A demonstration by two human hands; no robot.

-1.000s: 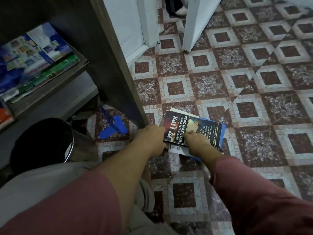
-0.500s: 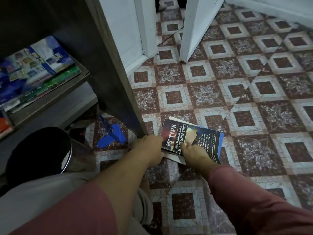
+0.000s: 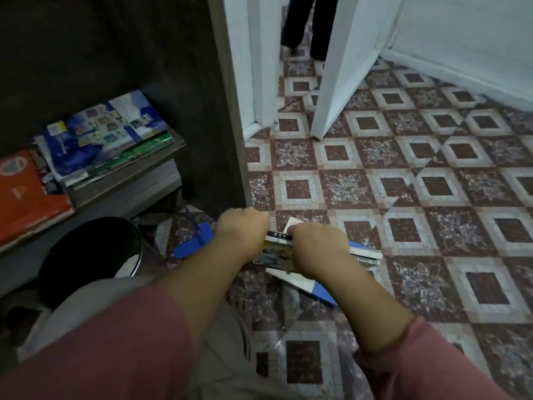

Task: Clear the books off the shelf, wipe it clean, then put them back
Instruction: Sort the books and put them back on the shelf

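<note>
Down on the patterned tile floor (image 3: 432,183), just right of a dark upright panel (image 3: 219,125), both hands grip a small stack of books (image 3: 277,247). The left hand (image 3: 242,229) is curled round the stack's left end and the right hand (image 3: 314,246) round its right end, knuckles up. The stack shows edge-on: a black spine with white lettering on top, a yellowish, colourful edge beneath. Below the right hand a white-and-blue cover (image 3: 314,288) pokes out toward the wearer. Whether the stack is clear of the floor cannot be told. On the shelf (image 3: 129,173) to the left, a blue illustrated book (image 3: 106,131) lies over green-edged ones, with an orange book (image 3: 23,189) beside them. A black bin (image 3: 89,255) stands below, near the left forearm.
</note>
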